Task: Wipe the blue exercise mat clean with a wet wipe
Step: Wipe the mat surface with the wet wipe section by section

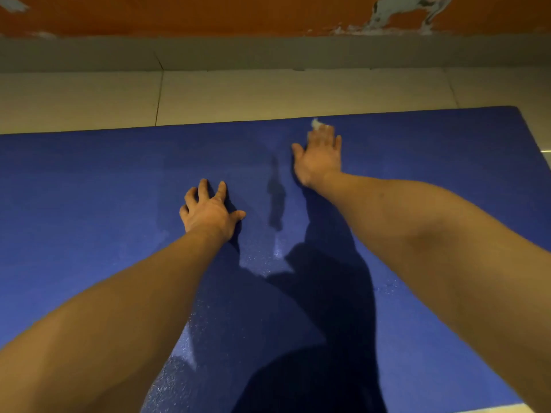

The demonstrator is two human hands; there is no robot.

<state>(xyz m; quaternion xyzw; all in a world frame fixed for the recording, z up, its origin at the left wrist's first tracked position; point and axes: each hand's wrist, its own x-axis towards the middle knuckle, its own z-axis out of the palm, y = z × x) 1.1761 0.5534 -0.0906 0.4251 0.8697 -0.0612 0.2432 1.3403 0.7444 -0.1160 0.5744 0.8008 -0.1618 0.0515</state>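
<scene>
The blue exercise mat (89,204) covers most of the floor in front of me, with damp, shiny patches near its middle. My right hand (320,158) lies flat near the mat's far edge, fingers straight, pressing a white wet wipe (316,124) onto the mat; only a corner of the wipe shows past the fingertips. My left hand (210,211) rests on the mat's middle with fingers spread and slightly bent, holding nothing.
Pale floor tiles (238,93) run beyond the mat's far edge up to a grey skirting (268,52) and an orange wall (208,13) with peeling paint. The mat's right corner (515,110) sits at the upper right. Dark arm shadows fall across the mat.
</scene>
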